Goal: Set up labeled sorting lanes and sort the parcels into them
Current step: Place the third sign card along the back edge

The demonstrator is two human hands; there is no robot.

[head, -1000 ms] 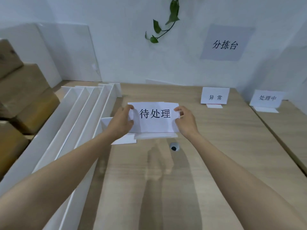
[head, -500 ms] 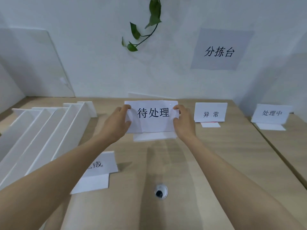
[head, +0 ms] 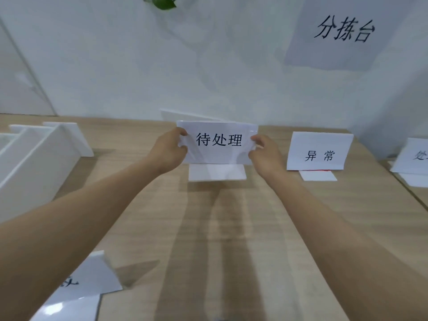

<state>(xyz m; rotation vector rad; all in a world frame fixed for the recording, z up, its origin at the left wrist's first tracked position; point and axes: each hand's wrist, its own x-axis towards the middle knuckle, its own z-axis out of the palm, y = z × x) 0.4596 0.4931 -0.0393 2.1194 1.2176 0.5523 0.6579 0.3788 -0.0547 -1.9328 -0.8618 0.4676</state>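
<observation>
Both hands have carried the 待处理 sign [head: 218, 142] back from beside the white divider boards [head: 34, 163] toward the wall, and it now sits about level with the 异常 sign [head: 319, 151]. From where I stand, the wooden worktop [head: 231, 239] runs wide beneath it all. The divider boards stand on edge at its left, well apart from the held sign. A near label stand [head: 88, 281] lies at the front left, its text mostly hidden by the forearm, and a fourth sign [head: 414, 158] peeks in at far right.

The held sign's long axis runs left to right, squarely between the hands. The left hand [head: 166, 151] pinches its left edge and the right hand [head: 266, 154] its right edge, each grip narrow on the card. Its foot is on or just above the worktop; I cannot tell which. Letting go evenly seems the next concern, and the right hand is the one nearer the 异常 sign.
</observation>
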